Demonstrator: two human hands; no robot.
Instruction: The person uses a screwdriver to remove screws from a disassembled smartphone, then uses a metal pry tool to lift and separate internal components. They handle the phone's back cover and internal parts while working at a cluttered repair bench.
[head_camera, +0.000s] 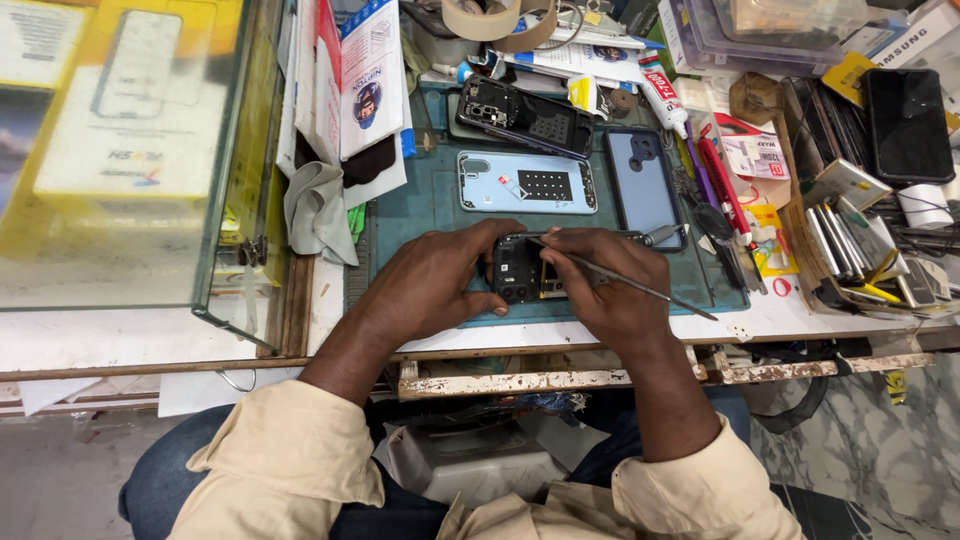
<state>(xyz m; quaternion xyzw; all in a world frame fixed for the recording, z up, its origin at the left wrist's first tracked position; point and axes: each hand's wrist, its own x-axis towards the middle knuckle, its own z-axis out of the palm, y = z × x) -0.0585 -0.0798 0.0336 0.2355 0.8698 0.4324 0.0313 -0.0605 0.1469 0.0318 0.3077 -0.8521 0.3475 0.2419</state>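
On the green mat: opened phone (525, 268) under both hands.
Left hand (440, 285) clamps its edge; right hand (610, 290) pinches thin tweezers (640, 285). Phone looks light, stiff, fragile inside; best gripped by its rims.

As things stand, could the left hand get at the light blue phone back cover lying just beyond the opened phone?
Probably yes. The left hand rests on the opened phone, and the light blue back cover lies flat on the green mat just past it, with nothing between them.
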